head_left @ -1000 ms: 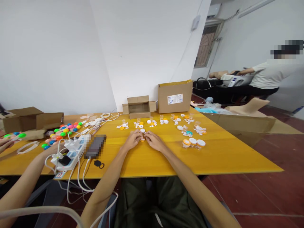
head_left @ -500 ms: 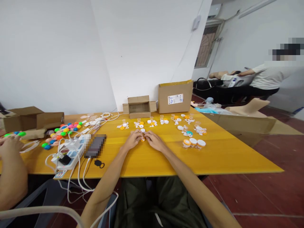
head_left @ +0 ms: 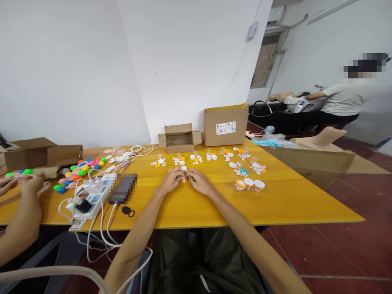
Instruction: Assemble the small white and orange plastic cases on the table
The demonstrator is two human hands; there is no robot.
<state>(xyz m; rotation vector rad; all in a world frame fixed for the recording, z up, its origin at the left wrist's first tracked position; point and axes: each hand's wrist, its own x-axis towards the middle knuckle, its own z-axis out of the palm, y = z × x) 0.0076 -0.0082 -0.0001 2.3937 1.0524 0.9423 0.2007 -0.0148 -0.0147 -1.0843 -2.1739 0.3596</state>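
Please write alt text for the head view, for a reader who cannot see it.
The left hand and right hand pinch a small orange piece on a yellow table. Capped jars stand to their right; a power strip and coloured balls lie left, by another person's hand.

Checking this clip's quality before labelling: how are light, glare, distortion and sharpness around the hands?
Head view: soft, even light, with only faint shadows under the left hand and right hand, and no harsh glare on the yellow table. Head view: the wide lens stretches the forearms and tilts the walls; the orange piece at the fingertips is too small to resolve.
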